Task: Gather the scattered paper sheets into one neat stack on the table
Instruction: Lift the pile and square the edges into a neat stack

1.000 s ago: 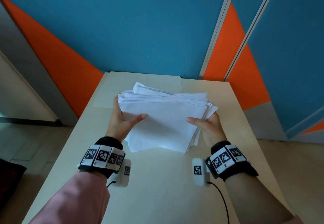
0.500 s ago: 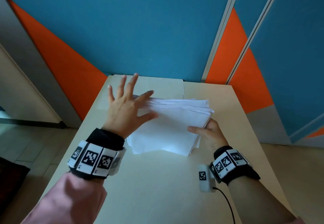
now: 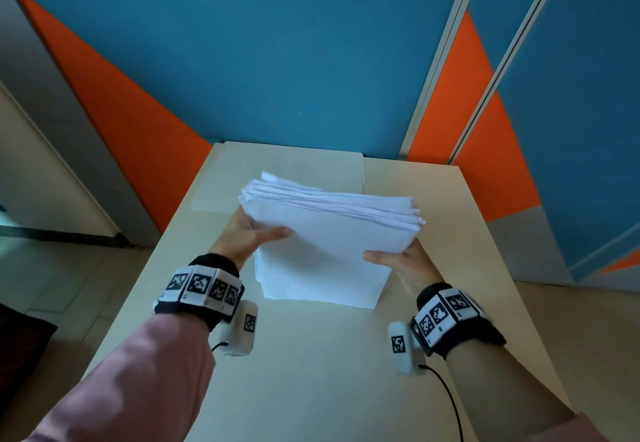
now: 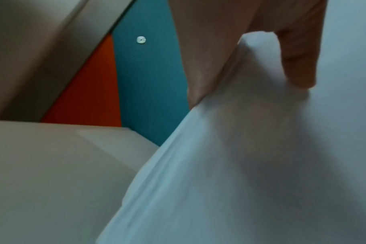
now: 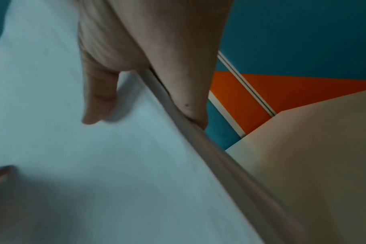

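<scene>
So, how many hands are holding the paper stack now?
2. The left hand grips the left edge of the paper stack; the right hand grips its right edge.

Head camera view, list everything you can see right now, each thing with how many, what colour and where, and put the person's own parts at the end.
paper stack: one, white, held tilted up over the middle of the table, near edge down by the tabletop, far edges fanned unevenly
table: one, cream, centre, running up to the wall
wall panels: several, blue and orange with pale vertical strips, behind the table
floor: pale tiles, left of the table
wrist bands: two, black with black-and-white marker squares, one on each wrist
sleeves: pink, bottom corners
left hand: grip on the stack's left edge, thumb on top
right hand: grip on the stack's right edge, thumb on top
</scene>
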Tool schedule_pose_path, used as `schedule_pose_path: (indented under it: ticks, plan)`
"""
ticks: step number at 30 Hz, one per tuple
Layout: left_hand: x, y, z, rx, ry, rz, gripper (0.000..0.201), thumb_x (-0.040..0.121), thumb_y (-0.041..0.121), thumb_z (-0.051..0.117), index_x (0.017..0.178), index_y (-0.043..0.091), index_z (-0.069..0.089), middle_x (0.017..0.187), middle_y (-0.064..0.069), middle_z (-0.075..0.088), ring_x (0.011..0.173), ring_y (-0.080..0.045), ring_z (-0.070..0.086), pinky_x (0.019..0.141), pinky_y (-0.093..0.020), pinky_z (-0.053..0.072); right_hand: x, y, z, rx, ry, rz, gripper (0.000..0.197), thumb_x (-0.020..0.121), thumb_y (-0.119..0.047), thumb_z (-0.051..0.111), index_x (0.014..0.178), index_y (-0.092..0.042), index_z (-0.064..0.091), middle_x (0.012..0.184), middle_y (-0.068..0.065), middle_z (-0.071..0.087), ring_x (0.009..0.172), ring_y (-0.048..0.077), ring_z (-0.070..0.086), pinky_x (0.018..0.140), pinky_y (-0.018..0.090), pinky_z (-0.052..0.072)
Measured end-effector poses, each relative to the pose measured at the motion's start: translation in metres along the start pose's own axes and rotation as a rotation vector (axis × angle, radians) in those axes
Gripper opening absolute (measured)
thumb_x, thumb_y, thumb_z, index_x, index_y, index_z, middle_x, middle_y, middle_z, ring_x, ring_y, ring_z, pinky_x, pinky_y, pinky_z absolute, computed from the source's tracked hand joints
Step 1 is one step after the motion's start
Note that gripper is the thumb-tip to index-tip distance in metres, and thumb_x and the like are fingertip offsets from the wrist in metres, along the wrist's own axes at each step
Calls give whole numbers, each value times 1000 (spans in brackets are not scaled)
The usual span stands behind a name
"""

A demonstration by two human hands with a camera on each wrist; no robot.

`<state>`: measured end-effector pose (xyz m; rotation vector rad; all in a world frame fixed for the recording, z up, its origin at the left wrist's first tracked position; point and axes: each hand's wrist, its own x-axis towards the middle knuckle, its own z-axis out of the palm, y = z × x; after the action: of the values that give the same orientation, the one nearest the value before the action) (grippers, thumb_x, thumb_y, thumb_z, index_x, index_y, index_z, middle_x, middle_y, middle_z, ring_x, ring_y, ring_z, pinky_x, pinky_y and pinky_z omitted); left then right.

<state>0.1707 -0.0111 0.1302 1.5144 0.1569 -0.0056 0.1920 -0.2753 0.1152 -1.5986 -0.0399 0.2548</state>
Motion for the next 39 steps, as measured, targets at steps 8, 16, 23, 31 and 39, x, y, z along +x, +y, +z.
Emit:
schedule_pose_path:
  ticks: [8, 16, 23, 31, 39]
  plan:
    - [-1, -7, 6, -50, 84, 48, 82, 42, 18, 83, 119, 5, 55, 112, -13, 66, 106, -31, 62, 82, -35, 53, -6, -3, 8, 14, 63, -37, 40, 68, 9, 74, 96, -18, 66, 99, 3, 70, 87, 6, 69, 84, 20, 52]
    - [-2, -4, 13, -3, 165, 184, 36, 76, -1, 70, 89, 31, 63, 76, 19, 73, 75, 2, 67, 69, -17, 56, 2, -20, 18, 17, 192, 8, 23, 77, -11, 74, 95, 1, 66, 89, 9, 71, 70, 14, 69, 66, 27, 53]
    - [-9, -1, 13, 145, 347, 410, 94, 62, 17, 77, 133, 44, 22, 90, 4, 47, 78, -13, 49, 78, -28, 44, -7, -44, 25, 256, 291, -300, 35, 82, -10, 68, 109, -27, 52, 92, -1, 57, 81, 0, 59, 81, 14, 48]
    - [-15, 24, 19, 754, 329, 741, 64, 76, 11, 69, 136, 11, 46, 125, -24, 47, 113, -14, 42, 96, 1, 28, 7, -60, 39, 61, 538, -461, 12, 84, -13, 65, 93, -16, 59, 73, -9, 56, 64, -6, 48, 65, 5, 39]
    - [-16, 26, 14, 713, 332, 620, 44, 78, 18, 72, 121, 15, 61, 126, -12, 50, 100, -3, 50, 94, -19, 45, 7, -53, 26, 173, 524, -432, 10, 88, -12, 61, 96, -16, 57, 66, -7, 44, 57, -3, 43, 62, 10, 39]
